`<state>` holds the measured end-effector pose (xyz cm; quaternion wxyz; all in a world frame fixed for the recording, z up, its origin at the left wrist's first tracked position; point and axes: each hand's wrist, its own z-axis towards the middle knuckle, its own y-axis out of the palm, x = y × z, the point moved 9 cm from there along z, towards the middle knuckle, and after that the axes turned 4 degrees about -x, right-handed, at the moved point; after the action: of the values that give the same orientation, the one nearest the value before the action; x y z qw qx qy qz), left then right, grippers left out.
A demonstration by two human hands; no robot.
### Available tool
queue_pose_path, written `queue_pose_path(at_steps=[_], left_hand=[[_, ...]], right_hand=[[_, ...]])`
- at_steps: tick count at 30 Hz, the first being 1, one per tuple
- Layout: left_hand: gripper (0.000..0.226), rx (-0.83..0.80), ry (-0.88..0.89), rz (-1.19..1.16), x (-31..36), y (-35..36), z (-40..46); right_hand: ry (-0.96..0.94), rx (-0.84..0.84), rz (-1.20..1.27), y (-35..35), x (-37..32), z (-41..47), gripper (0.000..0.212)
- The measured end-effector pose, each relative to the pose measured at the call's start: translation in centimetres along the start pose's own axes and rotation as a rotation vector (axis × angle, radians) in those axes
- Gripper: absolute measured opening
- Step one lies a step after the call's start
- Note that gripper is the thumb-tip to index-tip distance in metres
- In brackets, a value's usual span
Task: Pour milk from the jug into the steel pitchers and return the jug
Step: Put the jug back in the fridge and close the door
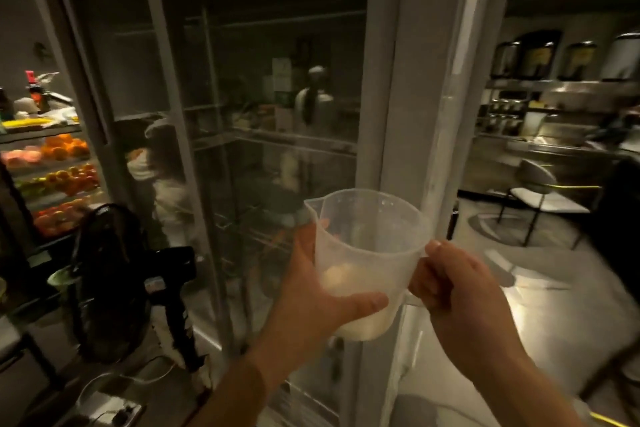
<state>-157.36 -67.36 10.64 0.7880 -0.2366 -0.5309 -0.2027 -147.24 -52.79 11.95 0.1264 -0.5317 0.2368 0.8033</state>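
Mostly empty translucent jug (370, 253), milk (363, 324) low

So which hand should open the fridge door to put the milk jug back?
Probably the left hand. It only cups the jug body, right before the glass door, while the right hand grips the handle and could carry the jug alone.

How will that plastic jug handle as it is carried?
Probably light: the plastic jug holds only a little milk at the bottom. Thin translucent walls may flex. Left hand cups its body, right hand grips the handle, so it looks steady.
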Motion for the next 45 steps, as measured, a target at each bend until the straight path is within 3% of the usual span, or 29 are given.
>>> queue_pose_path(at_steps=[5,7,9,11,12,14,22,25,31,36,39,41,45], left_hand=[[0.095,-0.234,0.099,-0.14,-2.1,0.1,6.3],[0.093,-0.352,0.127,-0.213,-2.8,0.1,8.5],[0.093,-0.484,0.129,-0.294,-3.8,0.0,10.3],[0.093,-0.624,0.136,-0.322,-4.6,0.1,11.6],[0.093,-0.678,0.14,-0.31,-5.0,0.0,12.3],[0.091,-0.724,0.166,-0.28,-5.8,-0.1,13.7],[0.088,-0.912,0.185,-0.303,-8.1,2.1,15.4],[0.077,-0.945,0.185,-0.352,-7.6,2.2,15.2],[0.076,-0.964,0.225,-0.363,-6.9,1.6,15.7],[0.09,-1.021,0.169,-0.486,-6.8,0.9,14.8],[0.097,-0.96,0.151,-0.481,-6.9,0.2,15.3],[0.086,-0.863,0.134,-0.468,-7.9,-0.2,16.5],[0.04,-0.747,0.207,-0.291,-10.1,-0.1,17.9]], right_hand=[[-0.049,0.268,-0.046,-0.1,1.6,2.8,0.035],[-0.013,0.447,0.101,-0.9,2.6,3.2,0.029],[-0.078,0.581,0.092,-0.9,2.9,3.0,0.025],[-0.105,0.596,-0.05,-0.4,2.6,2.8,0.033],[-0.095,0.686,-0.05,-0.6,2.6,2.6,0.034],[-0.15,0.752,-0.108,0.2,2.2,2.1,0.023],[-0.183,0.893,-0.139,3.1,2.1,1.4,0.046],[-0.166,0.922,-0.135,2.9,2.3,1.2,0.047],[-0.184,0.882,-0.121,3.0,2.3,1.7,0.034],[-0.207,0.773,-0.16,4.4,2.2,2.9,0.041],[-0.192,0.753,-0.172,4.7,2.5,2.9,0.041],[-0.193,0.746,-0.166,4.6,2.4,2.7,0.043],[-0.218,0.707,-0.172,4.7,1.6,2.9,0.042]])
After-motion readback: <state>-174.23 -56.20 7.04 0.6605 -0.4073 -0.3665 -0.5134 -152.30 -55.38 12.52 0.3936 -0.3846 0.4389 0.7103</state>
